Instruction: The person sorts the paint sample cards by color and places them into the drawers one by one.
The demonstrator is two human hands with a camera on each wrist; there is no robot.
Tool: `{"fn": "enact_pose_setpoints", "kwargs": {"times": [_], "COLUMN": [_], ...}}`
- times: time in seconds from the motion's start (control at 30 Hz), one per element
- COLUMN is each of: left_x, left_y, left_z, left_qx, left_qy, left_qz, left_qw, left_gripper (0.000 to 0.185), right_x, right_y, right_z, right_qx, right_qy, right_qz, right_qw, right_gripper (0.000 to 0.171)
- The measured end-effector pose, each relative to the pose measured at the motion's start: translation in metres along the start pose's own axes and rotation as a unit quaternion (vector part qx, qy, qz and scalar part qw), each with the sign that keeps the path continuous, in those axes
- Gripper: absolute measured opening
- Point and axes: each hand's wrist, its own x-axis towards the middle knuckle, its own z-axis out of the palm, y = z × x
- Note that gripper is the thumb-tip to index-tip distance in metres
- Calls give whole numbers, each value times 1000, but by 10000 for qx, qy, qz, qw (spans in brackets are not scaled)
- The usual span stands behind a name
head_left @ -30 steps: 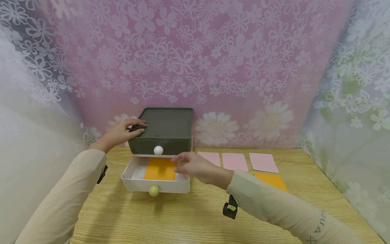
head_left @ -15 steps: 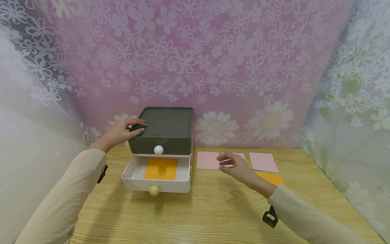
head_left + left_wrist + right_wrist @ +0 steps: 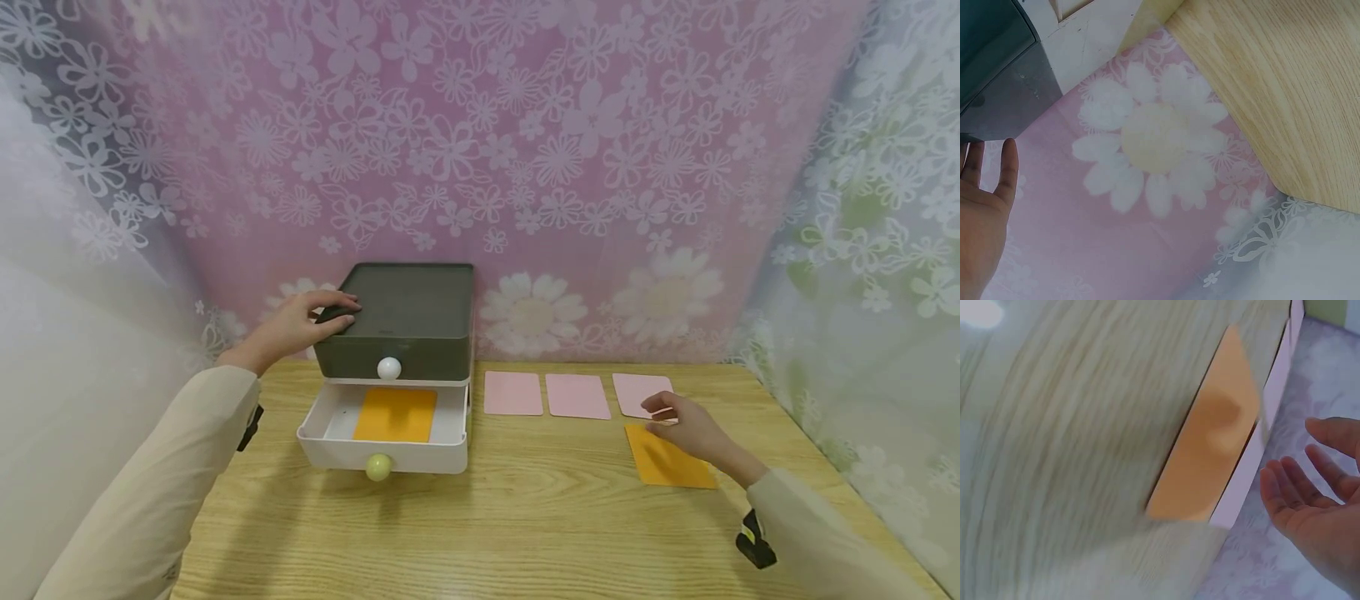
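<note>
While my right hand (image 3: 686, 425) is hovering with loosely bent fingers over the far edge of the orange card (image 3: 667, 461), it is gripping nothing that I can make out; whether the fingertips are touching the card I cannot tell. That card is lying flat on the wooden surface (image 3: 525, 517), just in front of the rightmost of three pink cards (image 3: 577, 395) laid in a row. Over to the left, I am resting my left hand (image 3: 300, 325) on the top corner of the dark drawer box (image 3: 408, 321), fingers curled over its edge. Below it, the white drawer (image 3: 382, 454) is standing pulled out, and a second orange card (image 3: 395, 414) is lying inside it.
</note>
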Motion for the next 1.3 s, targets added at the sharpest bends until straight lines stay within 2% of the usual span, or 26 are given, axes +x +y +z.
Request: {"fn": "enact_pose_setpoints", "kwargs": {"times": [0.1, 0.3, 0.63, 1.0, 1.17, 1.3], "left_x": [0, 0, 1, -1, -1, -2], "left_y": [0, -1, 0, -1, 0, 2], "left_z": [0, 1, 1, 0, 0, -2], "left_qx": [-7, -57, -42, -52, -64, -28], "left_qy": [-18, -15, -14, -6, 3, 6], "left_qz": [-58, -52, -19, -10, -4, -49], "left_qw": [10000, 10000, 10000, 10000, 10000, 10000], "left_gripper": [33, 33, 33, 32, 32, 32], "right_x": [-5, -9, -12, -6, -5, -4], "right_y": [13, 35, 47, 51, 50, 46], "right_z": [-5, -11, -10, -8, -10, -16], "right_qx": [-324, -593, -602, -867, -833, -758], "right_qy": [-92, -403, -874, -990, -913, -1066], "right_qz": [-35, -96, -14, -206, -191, -223], "right_qw": [9994, 9974, 9944, 9911, 9921, 9912], "right_gripper": [30, 40, 62, 54, 44, 33]}}
